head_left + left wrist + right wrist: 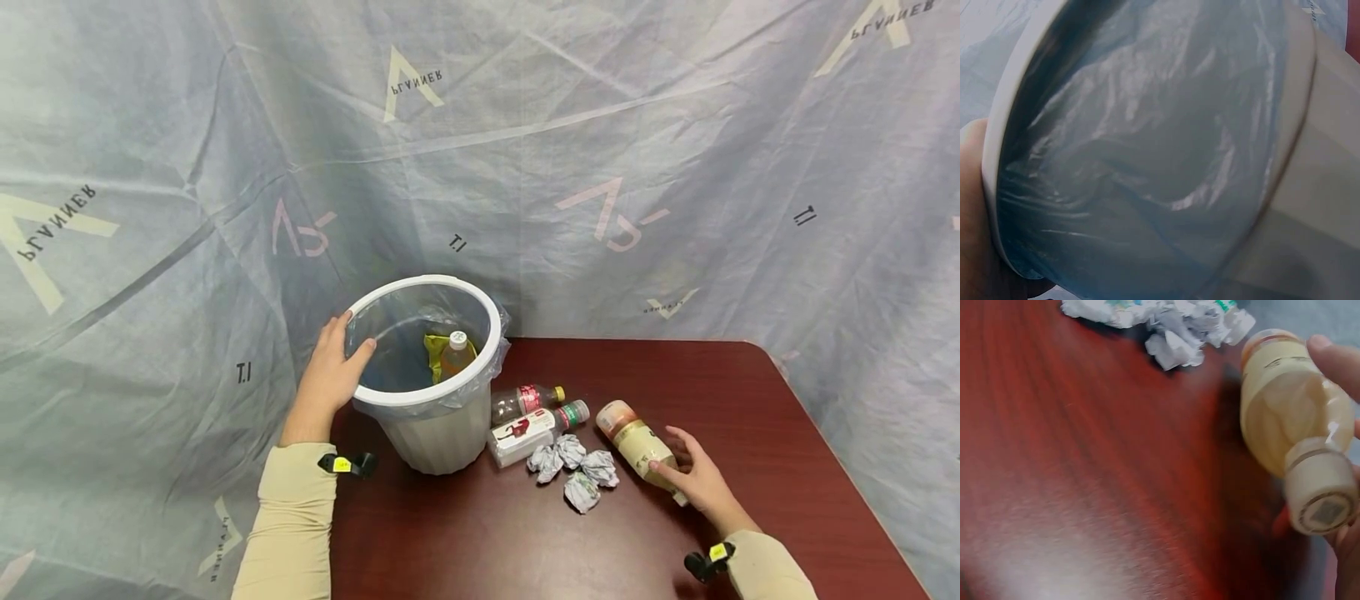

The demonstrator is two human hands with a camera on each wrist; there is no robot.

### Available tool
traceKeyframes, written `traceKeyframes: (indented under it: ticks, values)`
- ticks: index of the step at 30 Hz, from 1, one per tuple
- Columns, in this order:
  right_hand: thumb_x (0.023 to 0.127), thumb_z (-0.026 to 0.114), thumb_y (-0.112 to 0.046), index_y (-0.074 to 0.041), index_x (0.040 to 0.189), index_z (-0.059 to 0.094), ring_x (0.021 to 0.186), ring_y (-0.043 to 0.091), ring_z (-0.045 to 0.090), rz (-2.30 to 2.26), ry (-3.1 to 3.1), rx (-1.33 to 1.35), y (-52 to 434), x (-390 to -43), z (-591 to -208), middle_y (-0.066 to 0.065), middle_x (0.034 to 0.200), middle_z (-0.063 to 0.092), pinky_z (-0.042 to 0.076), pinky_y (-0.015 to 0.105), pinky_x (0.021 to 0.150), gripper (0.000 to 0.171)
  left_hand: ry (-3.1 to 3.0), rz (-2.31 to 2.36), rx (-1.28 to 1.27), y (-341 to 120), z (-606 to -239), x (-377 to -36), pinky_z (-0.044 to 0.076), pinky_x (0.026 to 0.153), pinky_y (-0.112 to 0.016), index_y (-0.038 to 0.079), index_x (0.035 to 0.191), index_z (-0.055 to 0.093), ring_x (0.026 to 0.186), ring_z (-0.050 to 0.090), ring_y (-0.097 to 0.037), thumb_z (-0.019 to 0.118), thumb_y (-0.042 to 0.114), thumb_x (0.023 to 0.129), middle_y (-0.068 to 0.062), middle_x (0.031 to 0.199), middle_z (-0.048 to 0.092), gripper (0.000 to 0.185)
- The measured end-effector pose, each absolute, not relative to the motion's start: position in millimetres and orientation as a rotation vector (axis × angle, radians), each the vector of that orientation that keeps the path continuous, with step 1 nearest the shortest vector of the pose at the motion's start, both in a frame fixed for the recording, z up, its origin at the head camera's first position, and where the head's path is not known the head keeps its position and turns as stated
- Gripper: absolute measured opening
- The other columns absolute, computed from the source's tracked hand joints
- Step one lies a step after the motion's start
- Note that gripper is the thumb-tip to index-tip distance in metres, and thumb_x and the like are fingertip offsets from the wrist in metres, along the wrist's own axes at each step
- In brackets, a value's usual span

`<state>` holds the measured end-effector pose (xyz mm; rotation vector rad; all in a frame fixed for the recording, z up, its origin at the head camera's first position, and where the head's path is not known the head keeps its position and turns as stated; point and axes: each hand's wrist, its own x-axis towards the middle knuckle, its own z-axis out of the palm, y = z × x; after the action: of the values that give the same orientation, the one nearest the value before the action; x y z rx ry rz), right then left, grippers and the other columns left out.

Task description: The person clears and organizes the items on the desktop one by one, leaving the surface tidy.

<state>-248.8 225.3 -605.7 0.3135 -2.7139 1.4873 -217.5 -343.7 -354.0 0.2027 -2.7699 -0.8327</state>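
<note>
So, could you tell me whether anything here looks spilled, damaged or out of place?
Nothing is spilled or broken. Three bottles lie on their sides on the table, one under the right hand, beside crumpled paper balls. The left hand grips the bin rim.

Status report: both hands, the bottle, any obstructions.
Left hand grips bin rim. Right hand holds tan bottle, lying on table. Crumpled paper and two bottles between it and bin.

Soft, even light fills the head view, which stays sharp, though the backdrop bows at the edges. A pale glare patch lies on the blurred table (1035,562) in the right wrist view. The bin liner (1147,156), close up in the left wrist view, is out of focus with glinting creases.
</note>
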Motion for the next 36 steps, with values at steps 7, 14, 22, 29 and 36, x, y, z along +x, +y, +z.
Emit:
traceKeyframes:
  ticks: [7,14,22,29,36]
  values:
    - [0.083,0.085,-0.026,-0.005,0.143,0.045,0.096,0.018,0.061,1.518,-2.719,0.201,222.3,-243.5,-610.3,0.025,0.127,0.059,0.053,0.027,0.068,0.075,-2.777,-0.834,0.21,-344.5,-351.3,-214.3,0.019,0.114,-0.07,0.015,0.164,0.013,0.15,0.014,-0.051,0.043,0.05,0.104,-0.024,0.167,0.007,0.076]
    - [0.083,0.085,-0.026,-0.003,0.141,0.046,0.089,0.01,0.06,1.541,-2.698,0.149,224.4,-245.4,-605.1,0.025,0.126,0.06,0.053,0.027,0.066,0.074,-2.778,-0.845,0.204,-345.5,-350.6,-212.7,0.018,0.114,-0.07,0.015,0.164,0.013,0.15,0.013,-0.051,0.043,0.05,0.104,-0.024,0.167,0.006,0.076]
    - [0.083,0.085,-0.022,-0.002,0.136,0.047,0.088,0.004,0.058,1.529,-2.608,0.179,221.7,-263.2,-582.1,0.023,0.121,0.06,0.053,0.024,0.068,0.068,-2.774,-0.822,0.186,-348.4,-351.1,-212.7,0.019,0.114,-0.07,0.013,0.164,0.014,0.149,0.015,-0.051,0.044,0.049,0.104,-0.025,0.167,0.008,0.076]
    - [0.085,0.084,-0.027,-0.004,0.14,0.046,0.092,0.005,0.059,1.582,-2.57,0.222,215.8,-284.0,-543.0,0.02,0.123,0.059,0.053,0.022,0.072,0.07,-2.801,-0.79,0.137,-348.4,-351.5,-214.2,0.015,0.115,-0.07,0.01,0.163,0.014,0.152,0.006,-0.049,0.041,0.048,0.105,-0.027,0.166,0.006,0.074]
    - [0.087,0.082,-0.03,-0.005,0.142,0.047,0.096,0.007,0.057,1.477,-2.57,0.32,206.7,-311.2,-503.9,0.019,0.128,0.058,0.051,0.019,0.073,0.069,-2.807,-0.775,0.14,-346.7,-351.5,-215.2,0.017,0.114,-0.071,0.01,0.163,0.014,0.151,0.009,-0.051,0.041,0.047,0.105,-0.026,0.166,0.007,0.074]
